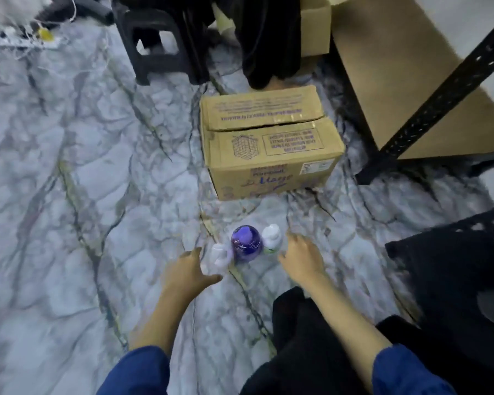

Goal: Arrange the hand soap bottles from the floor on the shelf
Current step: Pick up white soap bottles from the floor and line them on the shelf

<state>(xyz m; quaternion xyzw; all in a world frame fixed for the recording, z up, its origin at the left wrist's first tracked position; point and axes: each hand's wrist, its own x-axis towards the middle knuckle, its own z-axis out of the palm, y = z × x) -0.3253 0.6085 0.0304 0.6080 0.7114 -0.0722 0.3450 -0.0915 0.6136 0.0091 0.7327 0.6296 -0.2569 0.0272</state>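
Three soap bottles (246,244) upright on floor: clear, purple, white.

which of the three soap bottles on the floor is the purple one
The middle bottle, standing between the left hand and right hand; the left bottle and right bottle flanking it are white.
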